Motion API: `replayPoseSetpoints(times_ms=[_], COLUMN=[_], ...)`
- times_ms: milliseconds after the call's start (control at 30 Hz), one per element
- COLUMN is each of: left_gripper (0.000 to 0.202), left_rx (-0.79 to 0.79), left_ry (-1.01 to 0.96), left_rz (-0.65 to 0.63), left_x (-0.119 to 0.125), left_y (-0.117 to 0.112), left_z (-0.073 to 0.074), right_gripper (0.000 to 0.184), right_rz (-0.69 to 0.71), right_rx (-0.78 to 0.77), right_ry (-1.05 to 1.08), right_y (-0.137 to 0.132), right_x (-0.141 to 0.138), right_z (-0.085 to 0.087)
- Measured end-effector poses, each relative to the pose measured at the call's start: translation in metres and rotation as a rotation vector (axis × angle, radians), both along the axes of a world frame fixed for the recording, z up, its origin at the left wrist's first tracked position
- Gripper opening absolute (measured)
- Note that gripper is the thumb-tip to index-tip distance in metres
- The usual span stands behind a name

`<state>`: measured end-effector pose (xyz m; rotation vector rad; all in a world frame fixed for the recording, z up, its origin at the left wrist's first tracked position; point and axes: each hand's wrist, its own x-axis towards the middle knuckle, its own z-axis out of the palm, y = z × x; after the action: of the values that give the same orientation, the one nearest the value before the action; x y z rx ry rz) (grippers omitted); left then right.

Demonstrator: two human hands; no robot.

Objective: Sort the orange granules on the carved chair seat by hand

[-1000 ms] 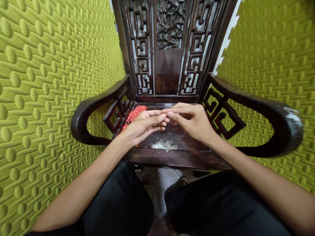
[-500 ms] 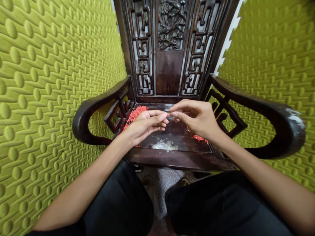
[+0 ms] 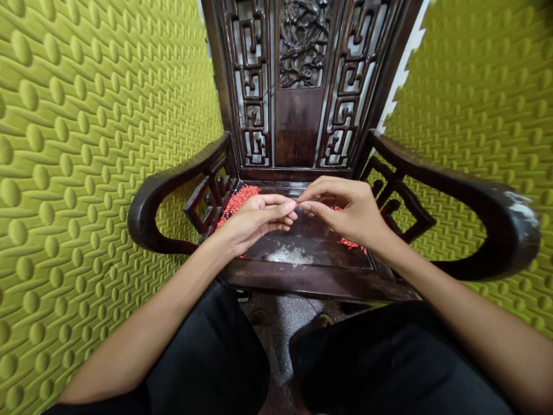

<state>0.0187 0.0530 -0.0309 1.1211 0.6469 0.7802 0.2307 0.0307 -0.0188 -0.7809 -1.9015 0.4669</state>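
A small red piece (image 3: pixel 296 204) sits between my two hands above the chair seat. My left hand (image 3: pixel 261 218) pinches it between thumb and forefinger. From the other side, the thumb and forefinger of my right hand (image 3: pixel 345 206) close on the same spot, and their tips meet the piece. Fingertips cover most of it, so its exact kind is unclear. Behind my left hand spreads a heap of red pieces (image 3: pixel 242 199). A smaller red cluster (image 3: pixel 353 245) lies below my right hand. Clear, whitish bits (image 3: pixel 288 255) are scattered near the seat's front edge.
The dark wooden seat (image 3: pixel 319 245) has a carved backrest (image 3: pixel 298 127) behind it. Curved armrests rise at the left (image 3: pixel 140 216) and right (image 3: pixel 514 230). Green textured padding (image 3: pixel 108 115) stands on both sides. My knees are close to the seat's front.
My right hand's thumb and forefinger have come together and moved left onto the red piece. My left hand has barely moved. More red pieces show behind the right hand.
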Motion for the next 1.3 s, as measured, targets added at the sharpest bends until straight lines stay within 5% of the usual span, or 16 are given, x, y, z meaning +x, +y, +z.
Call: replayPoseSetpoints(times_ms=[500,1000,1300], left_gripper=[0.028,0.023,0.029], left_rx=[-0.016,-0.137,-0.016], left_ry=[0.012,-0.119,-0.031], left_rz=[-0.026,-0.01,0.048], left_x=[0.001,0.004,0.002], left_y=[-0.001,-0.003,0.0], left_z=[0.0,-0.002,-0.002], right_gripper=[0.012,0.027,0.03], right_rz=[-0.057,0.038,0.054], right_rx=[0.144,-0.11,-0.17], right_ry=[-0.103,0.202,0.198], right_y=[-0.005,-0.005,0.001], right_x=[-0.005,-0.015,-0.014], right_z=[-0.003,-0.013,-0.019])
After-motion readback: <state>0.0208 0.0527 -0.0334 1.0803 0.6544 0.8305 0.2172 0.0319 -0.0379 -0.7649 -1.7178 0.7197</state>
